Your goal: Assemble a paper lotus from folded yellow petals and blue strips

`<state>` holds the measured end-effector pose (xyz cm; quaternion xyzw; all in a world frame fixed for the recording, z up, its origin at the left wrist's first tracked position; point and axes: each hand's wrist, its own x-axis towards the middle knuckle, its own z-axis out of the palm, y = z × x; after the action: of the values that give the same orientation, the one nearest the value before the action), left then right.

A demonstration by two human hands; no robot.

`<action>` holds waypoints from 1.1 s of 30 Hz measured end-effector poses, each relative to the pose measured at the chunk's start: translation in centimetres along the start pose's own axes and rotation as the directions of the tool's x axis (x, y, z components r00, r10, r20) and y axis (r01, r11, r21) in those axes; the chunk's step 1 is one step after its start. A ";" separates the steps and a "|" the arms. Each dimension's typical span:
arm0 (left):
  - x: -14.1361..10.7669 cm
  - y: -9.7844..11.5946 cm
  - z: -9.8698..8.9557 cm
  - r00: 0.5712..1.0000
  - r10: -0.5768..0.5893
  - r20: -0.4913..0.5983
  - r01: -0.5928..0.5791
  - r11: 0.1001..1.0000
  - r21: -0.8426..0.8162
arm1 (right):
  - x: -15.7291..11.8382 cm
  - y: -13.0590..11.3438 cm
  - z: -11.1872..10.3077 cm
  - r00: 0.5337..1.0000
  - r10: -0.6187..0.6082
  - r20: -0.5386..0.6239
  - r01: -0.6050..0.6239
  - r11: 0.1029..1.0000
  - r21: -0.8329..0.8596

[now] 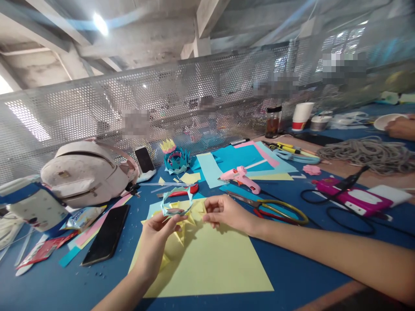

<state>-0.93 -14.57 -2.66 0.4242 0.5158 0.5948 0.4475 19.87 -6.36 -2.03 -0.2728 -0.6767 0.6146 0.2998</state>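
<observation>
Paper ring (178, 211) is sitting pinched in my nearly closed left hand (158, 233); right hand (227, 214), three o'clock of it, apparently pinching yellow paper (196, 209). I'm judging remotely: positioning step, calling for light grip next.

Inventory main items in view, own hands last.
Paper ring: 1, light blue, left fingertips
Pointed paper: uncounted, yellow, between hands
Large sheet: 1, pale yellow, under hands
Glue gun: 1, pink, beyond right hand
Scissors: 1+, yellow-handled, near right wrist
Paper flower: 1, teal, back centre
Backpack: 1, cream, left
Phones: 2, black-screened, left
Jar: 1, amber, back right
Rope: 1 pile, grey, right
Device: 1, magenta, right
Left hand: 1, holding ring
Right hand: 1, by pointed paper
</observation>
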 end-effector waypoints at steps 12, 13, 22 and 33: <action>-0.6 0.4 0.8 0.993 0.015 0.116 -0.032 0.988 0.148 | -0.7 -1.1 -0.1 0.983 -0.186 0.003 0.175 0.919 -0.352; -0.5 0.3 0.8 0.991 0.015 0.131 -0.036 0.987 0.156 | -0.7 -1.3 -0.3 0.974 -0.227 0.004 0.210 0.894 -0.396; -0.4 -0.3 1.1 0.982 -0.017 0.188 -0.015 0.986 0.165 | -1.0 -1.6 -0.3 0.931 -0.328 0.158 0.351 0.692 -0.631; -0.4 -0.6 2.1 0.976 -0.036 0.214 0.014 0.995 0.099 | -1.3 -1.5 0.3 0.930 -0.286 0.231 0.367 0.718 -0.591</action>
<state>1.30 -14.44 -3.06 0.5010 0.4978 0.5138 0.4871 20.54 -7.68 -0.60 -0.1942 -0.8961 0.3081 0.2536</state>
